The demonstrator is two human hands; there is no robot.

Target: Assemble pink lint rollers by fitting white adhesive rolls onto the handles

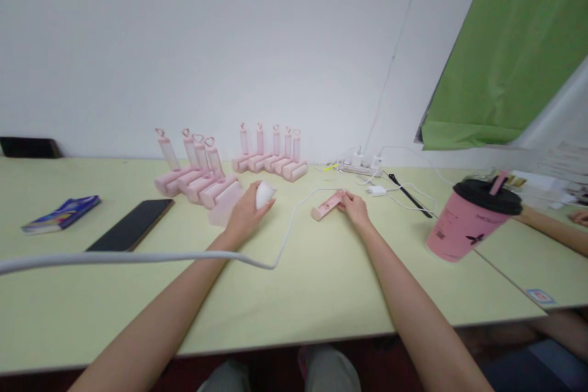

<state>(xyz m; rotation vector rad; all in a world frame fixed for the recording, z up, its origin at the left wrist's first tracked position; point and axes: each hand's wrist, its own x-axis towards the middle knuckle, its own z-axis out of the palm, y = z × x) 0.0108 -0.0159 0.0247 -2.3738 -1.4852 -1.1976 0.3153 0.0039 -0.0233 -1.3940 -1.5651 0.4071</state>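
Note:
My left hand (pixel 244 215) is closed around a small white object with a narrow tip (pixel 264 195), perhaps a squeeze bottle; the hand covers most of it. On the table, my right hand (pixel 354 208) pinches the far end of a pink half-round base (pixel 325 206), which lies tilted with a round mark on its upper face. Just left of my left hand is a translucent pale pink block (pixel 225 205). Beside that stands a row of pink bases (pixel 197 187) carrying clear upright tubes with heart-shaped tops. Another such row (pixel 271 164) stands farther back.
A white cable (pixel 184 256) crosses the view in front of my arms. Left are a phone (pixel 133 225) and a blue packet (pixel 64 213). Right are a pink lidded cup (pixel 468 220), a power strip (pixel 358 168), a black strap (pixel 408 195) and another person's arm (pixel 554 229).

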